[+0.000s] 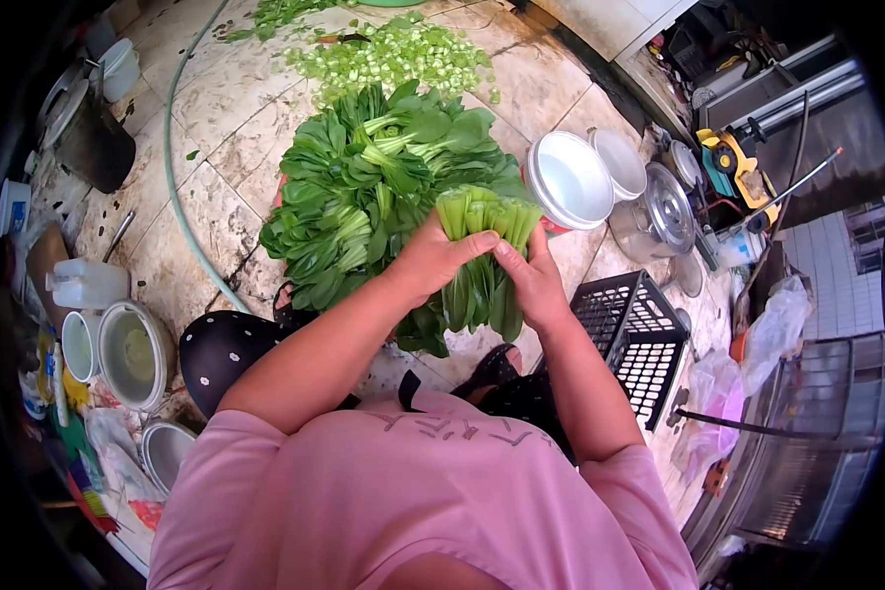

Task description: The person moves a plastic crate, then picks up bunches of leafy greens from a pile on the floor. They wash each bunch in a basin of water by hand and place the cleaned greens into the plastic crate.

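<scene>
Between my two hands is a bunch of leafy greens [484,218], its pale cut stem ends pointing up and its leaves hanging down. My left hand [439,260] wraps around the left side of the bunch, thumb across the front. Gripping it from the other side is my right hand [534,280], with the two thumbs nearly meeting. Just beyond lies a large heap of leafy greens [364,182] in layered bunches. Whatever the heap rests on is mostly hidden, though a bit of red shows at its edge.
Chopped stem pieces [403,59] are scattered on the tiled floor beyond the heap. White tubs [568,182] and a lidded steel pot [659,211] stand right. A black plastic crate [644,344] sits near my right arm. Left are a hose [172,157] and several buckets [136,356].
</scene>
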Motion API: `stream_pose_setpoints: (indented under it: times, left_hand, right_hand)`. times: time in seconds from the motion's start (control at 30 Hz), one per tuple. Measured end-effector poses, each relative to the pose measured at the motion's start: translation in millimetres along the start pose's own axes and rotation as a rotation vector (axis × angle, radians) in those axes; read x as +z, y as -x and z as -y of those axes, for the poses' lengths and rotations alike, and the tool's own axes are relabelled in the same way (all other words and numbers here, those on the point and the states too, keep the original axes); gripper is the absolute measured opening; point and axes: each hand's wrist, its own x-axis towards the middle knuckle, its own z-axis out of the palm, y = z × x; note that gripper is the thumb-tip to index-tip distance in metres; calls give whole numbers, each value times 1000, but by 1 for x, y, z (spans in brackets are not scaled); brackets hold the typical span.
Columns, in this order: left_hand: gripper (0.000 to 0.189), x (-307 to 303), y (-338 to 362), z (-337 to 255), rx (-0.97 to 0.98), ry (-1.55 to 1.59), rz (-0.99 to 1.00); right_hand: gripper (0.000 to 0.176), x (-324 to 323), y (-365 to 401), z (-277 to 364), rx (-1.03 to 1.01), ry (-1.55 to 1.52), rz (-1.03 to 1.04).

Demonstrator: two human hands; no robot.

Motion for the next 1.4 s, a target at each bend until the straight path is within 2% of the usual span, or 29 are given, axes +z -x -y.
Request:
stream_pose_setpoints:
  times: [0.07,0.1,0.2,0.33,0.43,0.5,0.53,0.57,0.63,0.7,0.77,0.87,1.03,1.1,1.2,1.23,1.3,1.4]
  left_hand:
    - [45,2,1,-3,-174,9,-89]
    - [45,3,2,-1,-181,6,-86]
    - [49,-2,5,6,-163,-84,-34]
    - [53,-4,6,12,-213,-101,-26]
    - [57,9,6,11,-185,-187,24]
    - [56,14,9,17,-147,-174,-103]
    - [65,13,10,19,-191,-180,-39]
    - [65,14,12,21,-198,-183,-29]
    - [66,19,14,21,-243,-22,-17]
    - [69,23,12,17,-253,-10,30]
    - [67,28,8,16,-184,43,60]
    - [71,42,-5,13,-159,-39,94]
    - [76,94,-37,-8,-59,-226,203]
    - [85,109,-55,-5,15,-372,320]
    - [102,122,-72,6,105,-651,368]
    - [96,125,-73,7,70,-718,338]
    - [81,122,-76,17,-157,-531,309]
    - [67,101,-76,32,-335,-492,153]
  right_hand:
    - [52,-4,1,-7,77,-25,58]
    - [52,-7,0,-13,79,-30,52]
    - [50,-12,-1,-21,267,-280,-28]
    - [49,-19,2,-21,327,-401,-33]
    - [58,-14,6,-23,305,-343,2]
    - [72,-8,11,-18,203,-168,43]
    - [86,-6,13,-18,180,-118,45]
    - [86,-6,16,-21,179,-122,33]
    - [92,-6,18,-24,42,158,-33]
    - [97,-6,16,-18,49,162,-60]
    - [97,-8,15,-14,33,359,-171]
    - [96,-18,9,7,-13,296,-196]
    - [92,-67,7,40,-125,318,-323]
    - [93,-97,12,46,-248,319,-338]
    - [95,-149,41,71,-219,509,-412]
    - [94,-172,52,66,-274,596,-454]
    - [94,-217,83,62,-247,702,-517]
    - [98,-278,143,48,-76,945,-598]
